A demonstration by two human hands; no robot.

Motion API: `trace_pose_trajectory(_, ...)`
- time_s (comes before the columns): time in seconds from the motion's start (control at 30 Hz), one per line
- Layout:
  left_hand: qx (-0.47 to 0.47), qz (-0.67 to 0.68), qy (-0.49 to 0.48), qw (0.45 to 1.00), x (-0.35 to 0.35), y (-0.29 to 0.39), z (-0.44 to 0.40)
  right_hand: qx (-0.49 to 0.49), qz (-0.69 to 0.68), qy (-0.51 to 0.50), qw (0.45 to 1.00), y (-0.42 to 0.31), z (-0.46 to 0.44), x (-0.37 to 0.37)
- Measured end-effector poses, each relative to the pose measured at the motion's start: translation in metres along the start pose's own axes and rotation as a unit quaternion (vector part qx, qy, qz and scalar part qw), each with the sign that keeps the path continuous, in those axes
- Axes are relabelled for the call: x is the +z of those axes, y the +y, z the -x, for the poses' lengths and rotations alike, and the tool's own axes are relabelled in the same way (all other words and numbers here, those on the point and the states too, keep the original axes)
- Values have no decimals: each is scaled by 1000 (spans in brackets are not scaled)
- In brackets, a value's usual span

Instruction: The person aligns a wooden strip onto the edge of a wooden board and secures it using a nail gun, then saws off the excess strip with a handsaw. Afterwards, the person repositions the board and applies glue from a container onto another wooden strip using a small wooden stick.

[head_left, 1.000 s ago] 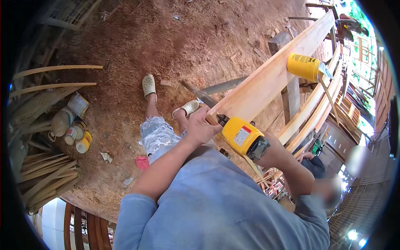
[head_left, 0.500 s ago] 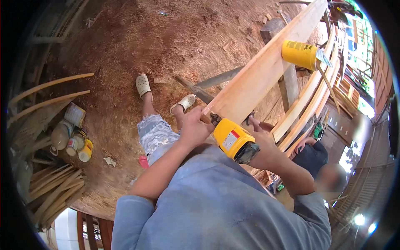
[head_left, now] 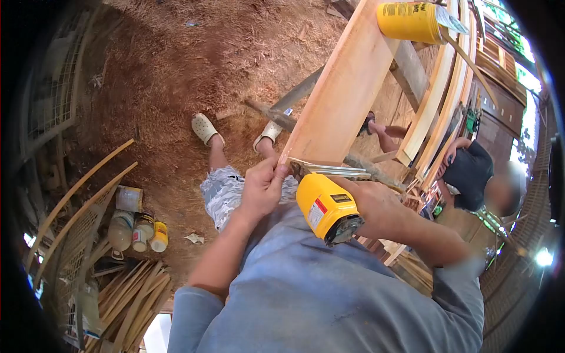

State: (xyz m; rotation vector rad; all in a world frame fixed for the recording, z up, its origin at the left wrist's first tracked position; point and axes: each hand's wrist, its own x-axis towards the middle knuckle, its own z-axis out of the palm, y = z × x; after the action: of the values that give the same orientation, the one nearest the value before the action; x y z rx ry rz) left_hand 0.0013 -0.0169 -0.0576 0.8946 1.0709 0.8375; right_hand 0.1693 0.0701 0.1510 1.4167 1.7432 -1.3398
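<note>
Yellow power tool [head_left: 325,203], label [head_left: 317,213] illegible; right hand [head_left: 375,206] grips it, left hand [head_left: 263,187] pinches board [head_left: 342,97].

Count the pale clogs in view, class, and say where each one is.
2. One pale clog is on the camera wearer's left foot; the other clog is on the right foot, nearer the wooden board. No others show.

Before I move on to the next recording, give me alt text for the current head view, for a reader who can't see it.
A person's right hand holds a yellow power tool at the near end of a wooden board, and the left hand grips its corner. A yellow tub sits farther along; another person is at right.
</note>
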Motion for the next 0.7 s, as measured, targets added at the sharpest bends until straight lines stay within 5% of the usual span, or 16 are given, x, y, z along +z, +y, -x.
trace_pose_trajectory(0.17, 43, -34, 72, 996, 12, 6, 2, -19, -4, 13, 1000, 3, 0, 3)
trace_pose_trajectory(0.47, 22, -13, -20, 999, -6, 14, -4, -16, -3, 35, 999, -1, 3, 4)
trace_pose_trajectory(0.7, 44, -63, 53, 996, 8, 21, 0, -16, -25, 24, 999, 2, 3, 3)
